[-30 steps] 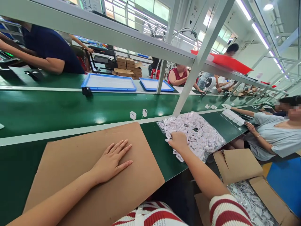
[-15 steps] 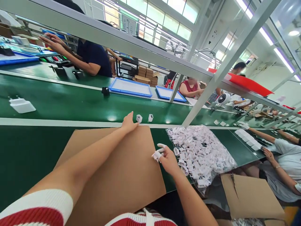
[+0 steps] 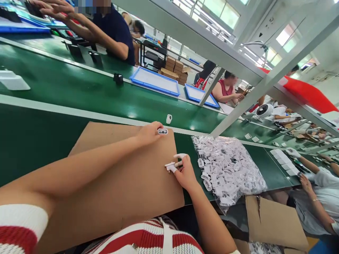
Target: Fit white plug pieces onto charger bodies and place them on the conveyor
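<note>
My left hand (image 3: 151,133) is closed around a small white plastic housing (image 3: 162,131), whose oval opening with dark parts inside faces me, just above the far edge of a cardboard sheet (image 3: 124,180). In my right hand (image 3: 185,173), fingers in white finger cots pinch a white plug cover (image 3: 170,166) with metal pins, over the sheet's right side. Another white housing (image 3: 168,119) stands upright on the green belt beyond my left hand. Right of my right hand lies a clear plastic bag (image 3: 227,169) full of white plug parts.
Blue-rimmed trays (image 3: 156,82) lie across the belt, near a black part (image 3: 118,78). A slanted metal post (image 3: 238,102) rises behind the bag. A white adapter (image 3: 13,80) sits at far left. Co-workers are opposite and at right; an opened carton (image 3: 275,222) stands low at right.
My left hand has taken one of the two white housings off the belt and drawn it back over the cardboard. My right hand has moved slightly left with the plug cover. The view has tilted.
</note>
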Tool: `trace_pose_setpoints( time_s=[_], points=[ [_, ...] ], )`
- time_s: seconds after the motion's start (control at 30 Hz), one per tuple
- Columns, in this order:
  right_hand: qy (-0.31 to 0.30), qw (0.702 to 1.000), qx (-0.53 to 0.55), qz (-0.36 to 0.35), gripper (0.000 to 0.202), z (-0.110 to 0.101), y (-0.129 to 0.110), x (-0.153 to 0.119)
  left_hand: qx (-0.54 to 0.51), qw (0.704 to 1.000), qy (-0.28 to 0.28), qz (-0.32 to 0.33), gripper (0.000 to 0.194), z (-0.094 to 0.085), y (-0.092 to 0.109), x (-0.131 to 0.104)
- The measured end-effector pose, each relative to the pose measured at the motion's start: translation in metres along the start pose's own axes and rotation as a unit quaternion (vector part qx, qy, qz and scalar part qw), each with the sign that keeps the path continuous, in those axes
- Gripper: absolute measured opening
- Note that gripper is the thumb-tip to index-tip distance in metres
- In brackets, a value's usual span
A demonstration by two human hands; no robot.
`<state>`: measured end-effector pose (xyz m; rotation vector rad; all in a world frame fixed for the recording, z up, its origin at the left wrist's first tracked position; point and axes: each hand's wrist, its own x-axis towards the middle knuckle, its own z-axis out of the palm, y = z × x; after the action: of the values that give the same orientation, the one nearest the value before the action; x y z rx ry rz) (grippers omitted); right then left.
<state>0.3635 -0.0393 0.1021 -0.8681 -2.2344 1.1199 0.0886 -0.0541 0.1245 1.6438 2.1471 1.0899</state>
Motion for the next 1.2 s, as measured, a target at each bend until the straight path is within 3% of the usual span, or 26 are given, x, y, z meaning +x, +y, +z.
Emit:
trace_pose_setpoints(
  time_s=[0.13, 0.2, 0.27, 0.33, 0.4, 0.5, 0.63, 0.77, 0.97, 1.07, 1.2],
  points=[
    [-0.011, 0.99, -0.128, -0.066, 0.039, -0.004, -0.01, -0.005, -0.039, 0.997, -0.03, 0.054, 0.032, 0.003, 0.007, -0.065],
    [-0.032, 0.98, -0.179, -0.081, 0.044, -0.002, -0.011, -0.005, -0.057, 0.997, -0.03, 0.04, 0.035, 0.007, 0.006, -0.086],
    [-0.051, 0.976, -0.196, -0.079, 0.035, 0.001, -0.01, -0.003, -0.092, 0.995, -0.022, 0.019, 0.041, 0.01, 0.002, -0.095],
    [-0.061, 0.977, -0.188, -0.078, 0.028, 0.0, -0.011, 0.001, -0.134, 0.991, -0.024, 0.006, 0.047, 0.012, -0.003, -0.097],
    [-0.066, 0.975, -0.191, -0.093, 0.033, -0.003, -0.015, 0.005, -0.152, 0.988, -0.038, 0.006, 0.046, 0.012, -0.007, -0.095],
    [-0.079, 0.954, -0.258, -0.13, 0.034, -0.006, -0.024, 0.01, -0.146, 0.988, -0.05, 0.024, 0.04, 0.011, -0.01, -0.091],
    [-0.085, 0.927, -0.336, -0.145, 0.027, 0.007, -0.024, 0.016, -0.152, 0.987, -0.047, 0.036, 0.041, 0.011, -0.013, -0.089],
    [-0.081, 0.936, -0.32, -0.125, 0.023, 0.015, -0.015, 0.022, -0.161, 0.985, -0.047, 0.045, 0.04, 0.012, -0.016, -0.09],
    [0.008, 0.939, -0.286, -0.19, 0.039, 0.006, -0.04, 0.043, -0.173, 0.983, -0.044, 0.049, 0.041, 0.016, -0.022, -0.089],
    [-0.039, 0.933, -0.278, -0.225, 0.042, 0.015, -0.056, 0.06, -0.175, 0.982, -0.048, 0.05, 0.04, 0.016, -0.023, -0.088],
    [-0.1, 0.924, -0.304, -0.211, 0.036, 0.029, -0.06, 0.074, -0.178, 0.981, -0.049, 0.055, 0.038, 0.012, -0.02, -0.088]
  ],
)
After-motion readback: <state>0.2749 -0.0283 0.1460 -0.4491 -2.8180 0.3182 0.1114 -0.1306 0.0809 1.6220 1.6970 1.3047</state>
